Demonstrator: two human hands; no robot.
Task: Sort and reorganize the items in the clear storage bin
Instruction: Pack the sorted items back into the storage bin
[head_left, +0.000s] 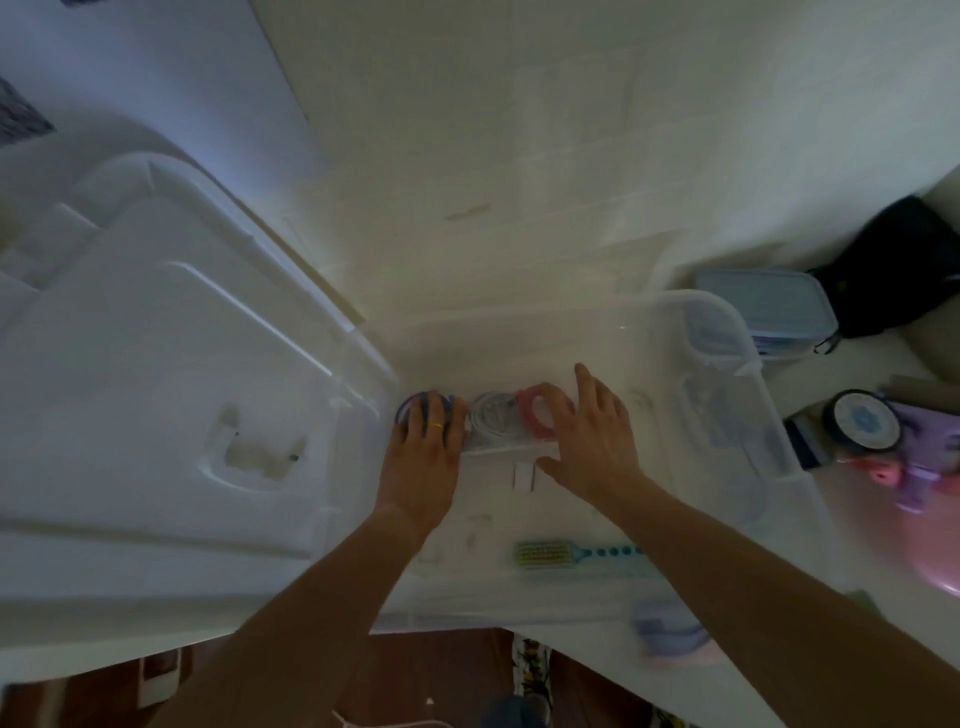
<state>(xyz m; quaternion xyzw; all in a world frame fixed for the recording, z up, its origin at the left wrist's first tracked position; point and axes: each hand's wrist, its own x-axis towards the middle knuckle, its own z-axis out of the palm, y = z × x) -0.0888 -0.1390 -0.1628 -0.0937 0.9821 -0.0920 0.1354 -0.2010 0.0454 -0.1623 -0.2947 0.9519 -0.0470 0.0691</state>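
Note:
The clear storage bin (727, 332) stands in front of me on a white surface. Inside it, at the far left, lies a clear packet (496, 421) with three rings in a row: a blue one (410, 402), a clear one (493, 410) and a pink one (540, 410). My left hand (423, 449) rests on the blue ring with fingers laid over it. My right hand (592, 431) touches the pink ring with straight fingers, thumb along the packet's near edge. A green and teal hairbrush (566, 553) lies near the bin's front wall.
The bin's white lid (156, 389) lies to the left. At the right stand a blue-lidded box (769, 306), a black bag (898, 265), a dark round tin (862, 421) and purple and pink items (914, 467). A blurred blue-pink object (670, 639) sits by the front edge.

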